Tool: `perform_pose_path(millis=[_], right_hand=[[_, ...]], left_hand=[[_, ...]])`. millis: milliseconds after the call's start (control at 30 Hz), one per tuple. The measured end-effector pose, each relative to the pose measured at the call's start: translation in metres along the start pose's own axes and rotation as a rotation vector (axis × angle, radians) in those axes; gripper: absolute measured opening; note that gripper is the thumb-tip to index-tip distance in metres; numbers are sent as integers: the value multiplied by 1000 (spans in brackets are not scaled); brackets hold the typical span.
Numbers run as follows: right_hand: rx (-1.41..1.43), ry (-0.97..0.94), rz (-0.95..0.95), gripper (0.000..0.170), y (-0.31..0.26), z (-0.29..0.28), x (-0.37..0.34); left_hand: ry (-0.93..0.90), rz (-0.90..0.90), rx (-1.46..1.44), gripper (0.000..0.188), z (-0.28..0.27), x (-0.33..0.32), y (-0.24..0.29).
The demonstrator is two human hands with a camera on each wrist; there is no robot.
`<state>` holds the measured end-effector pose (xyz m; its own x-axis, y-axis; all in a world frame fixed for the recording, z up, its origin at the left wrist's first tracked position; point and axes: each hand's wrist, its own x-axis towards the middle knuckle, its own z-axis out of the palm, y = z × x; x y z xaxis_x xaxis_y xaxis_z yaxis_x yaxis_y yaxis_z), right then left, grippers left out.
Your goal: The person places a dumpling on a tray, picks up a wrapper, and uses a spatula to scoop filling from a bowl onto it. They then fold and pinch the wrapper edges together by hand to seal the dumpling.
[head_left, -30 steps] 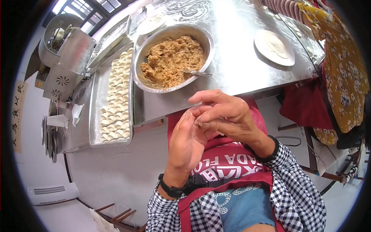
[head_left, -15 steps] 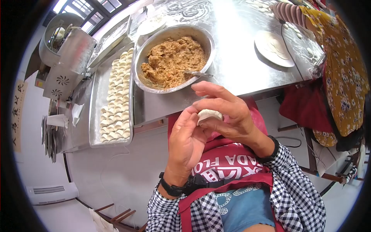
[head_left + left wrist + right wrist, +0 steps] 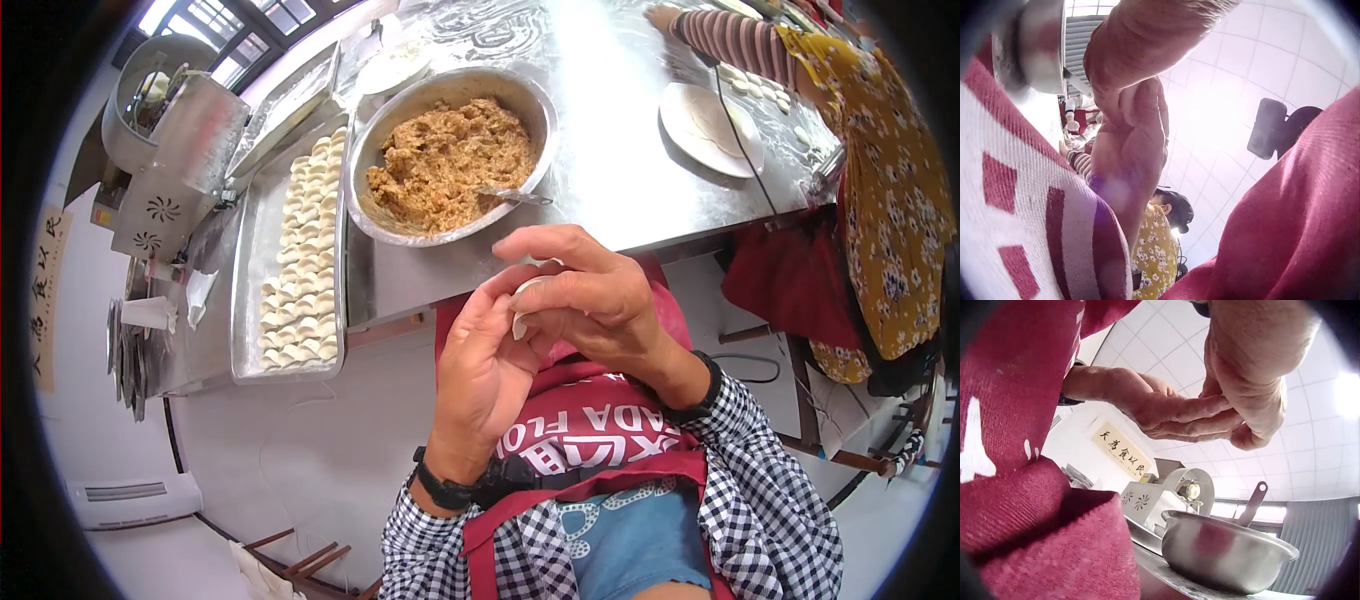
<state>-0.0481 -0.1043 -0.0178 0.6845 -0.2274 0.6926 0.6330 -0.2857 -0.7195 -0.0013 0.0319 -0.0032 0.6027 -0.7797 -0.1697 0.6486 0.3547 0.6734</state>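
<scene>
In the head view, a pale dumpling [image 3: 522, 308] is held between my two hands, in front of the apron and just off the table edge. My left hand [image 3: 487, 350] cups it from the left, thumb and fingertips against its side. From the right, my right hand [image 3: 595, 300] pinches the dough between thumb and index finger, its upper fingers arched over. Fingers hide much of the dumpling. The right wrist view has my left hand [image 3: 1154, 406] meeting my right hand [image 3: 1250, 369] from below, with the dumpling hidden there.
A steel bowl [image 3: 545, 150] of brown filling with a spoon [image 3: 515, 194] stands at the table edge. Left of it, a tray [image 3: 250, 290] carries rows of dumplings. A white plate [image 3: 690, 135] with wrappers lies to the right. Another person's striped sleeve [image 3: 735, 42] reaches across the table.
The dumpling, nearly hidden a second ago, came into view between the hands and has since turned, showing now at the left fingertips. The other person's arm has stretched further left over the table.
</scene>
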Motion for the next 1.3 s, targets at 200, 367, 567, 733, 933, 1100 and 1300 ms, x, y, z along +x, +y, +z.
perform_pose_path(millis=[200, 367, 567, 733, 933, 1100, 1300], right_hand=[[-47, -32, -132, 16, 3, -5, 6], [-58, -76, -121, 14, -3, -12, 11], [-162, -63, -242, 18, -2, -10, 16], [-250, -14, -268, 17, -3, -4, 22], [-370, -119, -368, 18, -1, -8, 25], [-194, 13, -258, 16, 0, -1, 22], [-293, -127, -396, 20, 4, -7, 23]], left_hand=[[22, 8, -68, 33, 5, 0, 0], [-24, -9, -180, 30, 14, 1, 5], [-28, -4, -176, 32, 6, 2, 1], [-28, -58, -290, 35, 7, 1, 3], [-13, -11, -279, 37, 10, 0, 1], [-57, -81, -327, 35, 6, 1, 4], [65, -12, -314, 36, 10, 0, 0]])
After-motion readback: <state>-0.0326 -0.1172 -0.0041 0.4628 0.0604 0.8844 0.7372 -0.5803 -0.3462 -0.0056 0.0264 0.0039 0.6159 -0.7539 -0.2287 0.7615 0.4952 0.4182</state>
